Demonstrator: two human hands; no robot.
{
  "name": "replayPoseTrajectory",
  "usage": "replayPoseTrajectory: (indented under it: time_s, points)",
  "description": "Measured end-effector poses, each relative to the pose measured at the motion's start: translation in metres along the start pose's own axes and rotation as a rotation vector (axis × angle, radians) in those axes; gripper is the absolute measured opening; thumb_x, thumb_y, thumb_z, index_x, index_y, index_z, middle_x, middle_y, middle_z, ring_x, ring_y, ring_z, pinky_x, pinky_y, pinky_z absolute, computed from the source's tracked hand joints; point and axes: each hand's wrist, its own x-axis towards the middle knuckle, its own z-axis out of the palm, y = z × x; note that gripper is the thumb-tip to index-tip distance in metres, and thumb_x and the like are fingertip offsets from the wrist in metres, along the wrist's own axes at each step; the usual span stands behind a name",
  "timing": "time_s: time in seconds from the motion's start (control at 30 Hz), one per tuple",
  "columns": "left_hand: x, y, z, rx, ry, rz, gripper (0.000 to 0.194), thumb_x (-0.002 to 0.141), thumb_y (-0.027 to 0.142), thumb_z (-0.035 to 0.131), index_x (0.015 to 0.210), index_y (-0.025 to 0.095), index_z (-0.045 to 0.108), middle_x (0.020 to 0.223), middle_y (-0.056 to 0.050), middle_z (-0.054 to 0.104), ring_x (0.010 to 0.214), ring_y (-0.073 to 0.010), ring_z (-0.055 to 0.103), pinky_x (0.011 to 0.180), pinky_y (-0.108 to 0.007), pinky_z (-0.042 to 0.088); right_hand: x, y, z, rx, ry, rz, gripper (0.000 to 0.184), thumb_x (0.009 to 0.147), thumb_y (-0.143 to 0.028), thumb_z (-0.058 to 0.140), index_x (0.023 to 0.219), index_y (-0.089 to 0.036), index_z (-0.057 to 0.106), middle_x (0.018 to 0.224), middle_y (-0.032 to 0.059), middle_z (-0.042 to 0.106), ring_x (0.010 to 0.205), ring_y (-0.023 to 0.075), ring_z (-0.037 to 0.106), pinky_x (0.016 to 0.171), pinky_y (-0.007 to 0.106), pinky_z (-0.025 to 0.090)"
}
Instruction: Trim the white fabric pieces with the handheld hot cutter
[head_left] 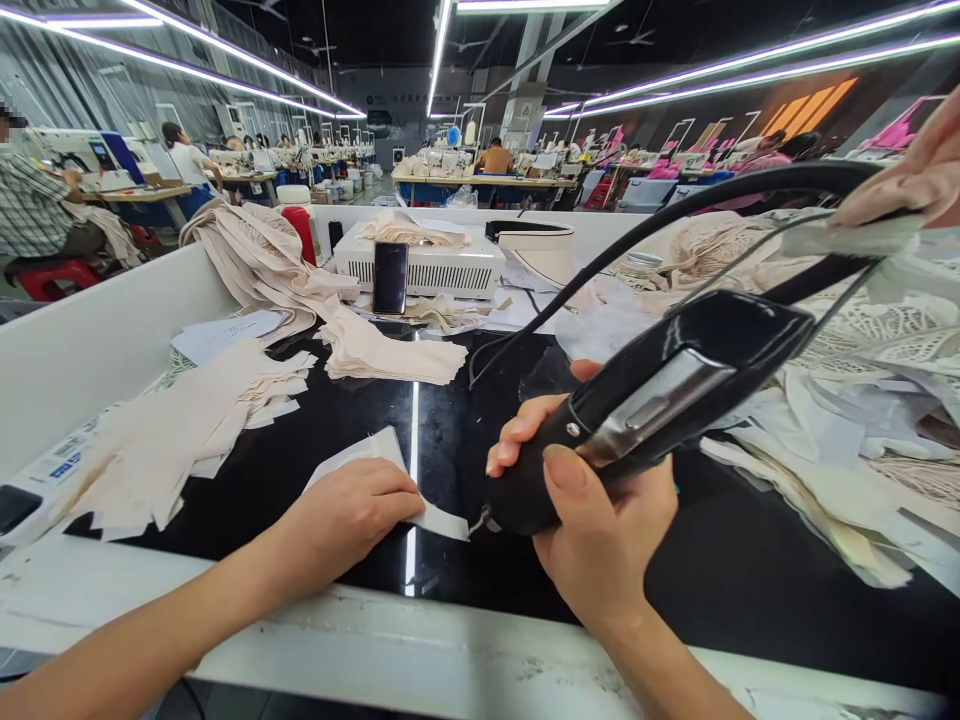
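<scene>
Cloth (386,447) is pinned beneath the left hand (360,510), fingers together, on the black tabletop (517,590); a tool (652,390) is clamped by the right hand (607,520), its tip at the cloth's end. Probably light and limp, the cloth is best pressed near that end.

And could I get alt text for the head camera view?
The right hand grips a black handheld tool, its metal tip at the end of a pale piece the left hand holds on a glossy black tabletop. Fabric stacks lie around.
</scene>
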Motion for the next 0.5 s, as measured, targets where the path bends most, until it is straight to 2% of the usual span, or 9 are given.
replayPoseTrajectory:
  time_s: [0.1,0.27,0.5]
  points:
    - [0.0013,-0.0002,-0.003,-0.013,-0.019,0.002,0.027,0.111,0.006,0.051,0.106,0.017,0.076,0.105,-0.006,0.08,0.096,-0.0192,0.076,0.089,-0.028,0.059,0.0001,0.0005,-0.0007,-0.008,0.003,0.007,0.042,0.091,-0.039,0.091,0.126,-0.032,0.071,0.086,-0.0046,0.076,0.061,0.0116,0.071,0.056,0.023,0.064]
    - [0.0015,-0.0027,-0.0057,-0.053,-0.078,-0.026,0.011,0.105,0.017,0.068,0.11,0.018,0.078,0.109,-0.006,0.08,0.097,-0.0207,0.076,0.093,-0.031,0.06,0.001,0.0011,-0.0014,-0.018,0.017,0.016,0.045,0.088,-0.041,0.093,0.126,-0.031,0.07,0.085,-0.0045,0.075,0.059,0.0131,0.07,0.055,0.026,0.063]
    - [0.0023,-0.0055,-0.0032,-0.009,-0.032,0.016,0.022,0.114,0.02,0.059,0.106,0.019,0.079,0.106,-0.005,0.081,0.093,-0.0188,0.076,0.09,-0.03,0.06,0.0017,-0.0007,-0.0002,-0.026,0.028,0.026,0.044,0.088,-0.04,0.092,0.126,-0.032,0.069,0.084,-0.0041,0.075,0.059,0.0149,0.068,0.053,0.029,0.061]
